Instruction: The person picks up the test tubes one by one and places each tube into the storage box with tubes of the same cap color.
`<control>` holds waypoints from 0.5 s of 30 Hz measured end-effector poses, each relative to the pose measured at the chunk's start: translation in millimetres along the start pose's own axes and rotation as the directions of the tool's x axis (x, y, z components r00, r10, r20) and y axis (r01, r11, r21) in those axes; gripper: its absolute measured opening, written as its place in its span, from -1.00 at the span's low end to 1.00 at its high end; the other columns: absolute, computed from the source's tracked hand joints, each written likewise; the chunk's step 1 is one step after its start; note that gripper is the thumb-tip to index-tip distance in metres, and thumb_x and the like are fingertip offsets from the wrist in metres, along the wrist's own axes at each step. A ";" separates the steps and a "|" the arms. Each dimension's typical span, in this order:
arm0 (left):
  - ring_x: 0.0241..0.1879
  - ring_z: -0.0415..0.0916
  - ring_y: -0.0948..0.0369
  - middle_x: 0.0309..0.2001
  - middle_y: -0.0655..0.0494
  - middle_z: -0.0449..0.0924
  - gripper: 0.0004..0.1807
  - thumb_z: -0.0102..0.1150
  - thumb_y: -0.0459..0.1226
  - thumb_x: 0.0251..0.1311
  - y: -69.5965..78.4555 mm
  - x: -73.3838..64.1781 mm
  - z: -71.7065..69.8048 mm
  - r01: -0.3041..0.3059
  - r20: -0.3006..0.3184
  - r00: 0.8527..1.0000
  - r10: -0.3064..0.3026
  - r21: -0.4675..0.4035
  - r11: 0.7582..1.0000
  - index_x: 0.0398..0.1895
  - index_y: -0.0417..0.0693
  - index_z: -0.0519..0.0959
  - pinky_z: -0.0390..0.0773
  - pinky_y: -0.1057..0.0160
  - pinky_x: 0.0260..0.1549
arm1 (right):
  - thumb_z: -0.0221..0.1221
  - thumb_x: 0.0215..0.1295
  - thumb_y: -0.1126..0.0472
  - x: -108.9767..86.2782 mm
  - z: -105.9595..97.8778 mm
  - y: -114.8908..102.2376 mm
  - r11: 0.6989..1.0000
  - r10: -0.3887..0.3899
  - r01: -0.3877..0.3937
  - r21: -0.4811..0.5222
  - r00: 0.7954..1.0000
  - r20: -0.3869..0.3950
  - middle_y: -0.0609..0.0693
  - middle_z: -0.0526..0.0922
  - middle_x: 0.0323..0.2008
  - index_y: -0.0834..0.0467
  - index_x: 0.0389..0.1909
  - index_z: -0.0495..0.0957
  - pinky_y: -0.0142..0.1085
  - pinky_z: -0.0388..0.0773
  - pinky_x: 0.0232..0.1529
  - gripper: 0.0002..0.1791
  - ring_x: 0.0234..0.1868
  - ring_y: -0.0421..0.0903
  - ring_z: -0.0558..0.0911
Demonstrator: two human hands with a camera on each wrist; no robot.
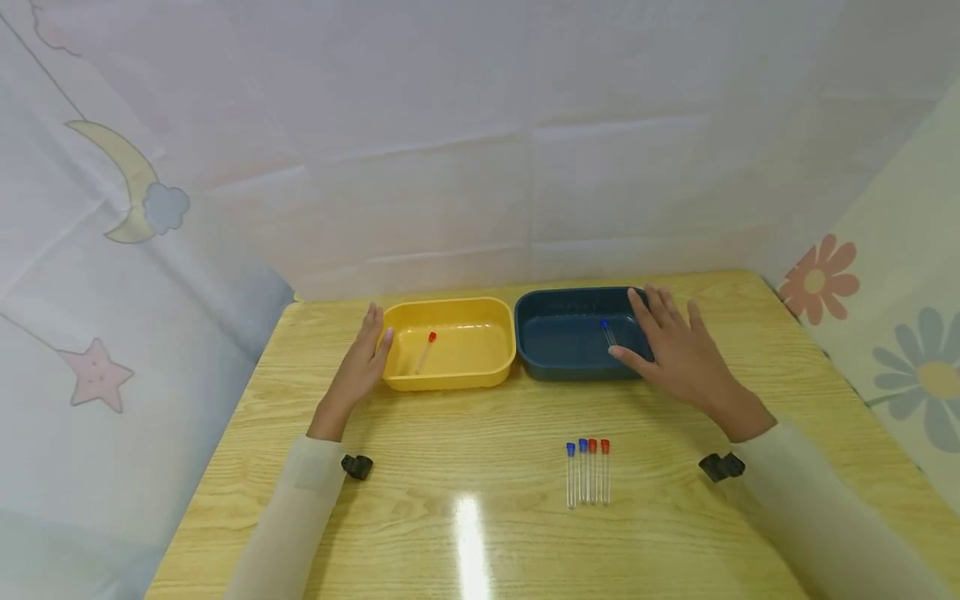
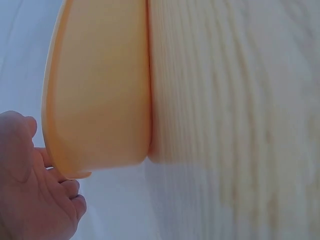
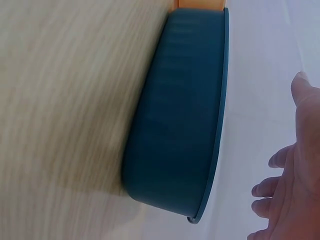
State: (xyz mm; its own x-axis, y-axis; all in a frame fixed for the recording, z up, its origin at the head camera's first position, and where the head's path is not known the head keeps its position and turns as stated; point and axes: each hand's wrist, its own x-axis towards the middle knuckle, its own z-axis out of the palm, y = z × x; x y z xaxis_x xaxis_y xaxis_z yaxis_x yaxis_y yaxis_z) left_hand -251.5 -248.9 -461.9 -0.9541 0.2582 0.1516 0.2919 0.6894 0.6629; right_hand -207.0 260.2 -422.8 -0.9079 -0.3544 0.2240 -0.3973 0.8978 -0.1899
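My left hand (image 1: 362, 367) is beside the left end of the yellow tray (image 1: 450, 382), fingers straight. The left wrist view shows some fingers behind the tray's rim; whether they touch it I cannot tell. Over the right end of the dark blue tray (image 1: 573, 372), my right hand (image 1: 684, 354) is spread with nothing in it. A red-capped tube (image 1: 426, 351) lies in the yellow tray. Inside the dark blue tray is a blue-capped tube (image 1: 607, 332), close to my right thumb. Two blue-capped tubes (image 1: 572, 475) and two red-capped tubes (image 1: 605, 472) lie in a row on the table.
Both trays stand side by side near the back of the wood-grain table (image 1: 420, 467). Behind it hangs a pale cloth (image 1: 420, 167), with more patterned cloth at both sides. A black wrist-worn device (image 1: 357, 467) shows by the left sleeve, another device (image 1: 722, 467) by the right.
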 end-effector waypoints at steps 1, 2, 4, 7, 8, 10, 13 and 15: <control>0.61 -0.49 0.02 0.62 0.13 -0.54 -0.27 -0.41 0.04 0.65 0.3 -0.1 0.0 -0.007 0.003 1.000 0.007 -0.002 1.000 0.63 -0.08 -0.33 -0.28 -0.15 0.51 | 0.05 0.45 -0.34 -1.2 0.2 -1.2 1.000 -0.002 0.002 0.004 1.000 0.002 0.23 -0.28 0.62 0.13 0.65 -0.27 0.35 -0.33 0.46 0.07 0.61 0.23 -0.25; 0.61 -0.49 0.02 0.62 0.13 -0.55 -0.27 -0.43 0.06 0.65 0.7 -0.2 -0.1 -0.013 0.007 1.000 0.013 -0.004 1.000 0.63 -0.07 -0.34 -0.28 -0.14 0.51 | 0.05 0.45 -0.33 -2.5 0.5 -2.0 1.000 -0.005 0.005 0.006 1.000 0.004 0.23 -0.28 0.62 0.12 0.65 -0.27 0.34 -0.30 0.46 0.07 0.61 0.23 -0.24; 0.61 -0.50 0.01 0.62 0.12 -0.56 -0.28 -0.45 0.05 0.65 1.3 -0.9 -0.3 -0.025 0.022 0.999 0.026 -0.015 1.000 0.63 -0.07 -0.36 -0.29 -0.14 0.51 | 0.06 0.45 -0.32 -4.8 0.9 -3.9 1.000 -0.010 0.009 0.021 1.000 0.008 0.21 -0.29 0.62 0.11 0.65 -0.29 0.32 -0.28 0.48 0.07 0.61 0.22 -0.25; 0.60 -0.52 0.01 0.61 0.11 -0.59 -0.29 -0.50 0.04 0.66 1.5 -2.1 -0.5 -0.031 0.049 0.998 0.033 -0.028 0.999 0.62 -0.06 -0.40 -0.29 -0.14 0.51 | 0.09 0.45 -0.29 -8.6 0.4 -7.5 0.999 -0.018 0.018 0.048 1.000 0.008 0.22 -0.28 0.62 0.11 0.65 -0.29 0.29 -0.21 0.49 0.07 0.61 0.21 -0.23; 0.60 -0.53 0.00 0.61 0.10 -0.60 -0.30 -0.51 0.03 0.66 1.3 -2.6 -0.4 -0.029 0.057 0.998 0.031 -0.031 0.999 0.62 -0.06 -0.40 -0.29 -0.14 0.51 | 0.10 0.45 -0.28 -10.0 0.1 -8.8 0.998 -0.022 0.021 0.057 1.000 0.008 0.22 -0.27 0.62 0.11 0.65 -0.29 0.28 -0.19 0.49 0.06 0.61 0.21 -0.23; 0.60 -0.53 0.00 0.61 0.09 -0.60 -0.31 -0.50 0.00 0.67 1.0 -3.5 -0.3 -0.024 0.067 0.997 0.026 -0.036 0.999 0.62 -0.07 -0.40 -0.29 -0.13 0.51 | 0.12 0.45 -0.27 -12.7 -0.9 -11.9 0.997 -0.032 0.032 0.076 0.999 0.005 0.26 -0.23 0.62 0.12 0.65 -0.27 0.26 -0.18 0.50 0.06 0.61 0.23 -0.20; 0.60 -0.52 -0.02 0.61 0.05 -0.59 -0.32 -0.49 -0.04 0.68 0.5 -4.3 -0.8 -0.022 0.074 0.997 0.025 -0.033 0.999 0.62 -0.14 -0.38 -0.29 -0.14 0.51 | 0.12 0.45 -0.26 -17.0 -1.8 -15.6 0.995 -0.044 0.044 0.094 0.999 0.003 0.29 -0.16 0.61 0.12 0.65 -0.24 0.23 -0.18 0.51 0.05 0.60 0.26 -0.16; 0.60 -0.50 -0.03 0.62 0.02 -0.57 -0.32 -0.48 -0.06 0.68 0.2 -4.6 -1.5 -0.021 0.076 0.997 0.023 -0.037 0.999 0.61 -0.22 -0.33 -0.29 -0.14 0.51 | 0.12 0.45 -0.26 -19.7 -1.7 -17.4 0.994 -0.054 0.054 0.097 0.999 0.003 0.30 -0.14 0.60 0.12 0.65 -0.23 0.21 -0.18 0.52 0.05 0.59 0.28 -0.11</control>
State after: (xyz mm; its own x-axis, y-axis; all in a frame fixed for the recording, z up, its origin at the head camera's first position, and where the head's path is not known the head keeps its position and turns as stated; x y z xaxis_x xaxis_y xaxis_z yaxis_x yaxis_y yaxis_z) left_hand -247.1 -251.0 -461.4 -0.9392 0.3248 0.1110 0.3088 0.6584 0.6864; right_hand -182.0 252.0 -422.3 -0.8853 -0.4034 0.2312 -0.4567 0.8480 -0.2690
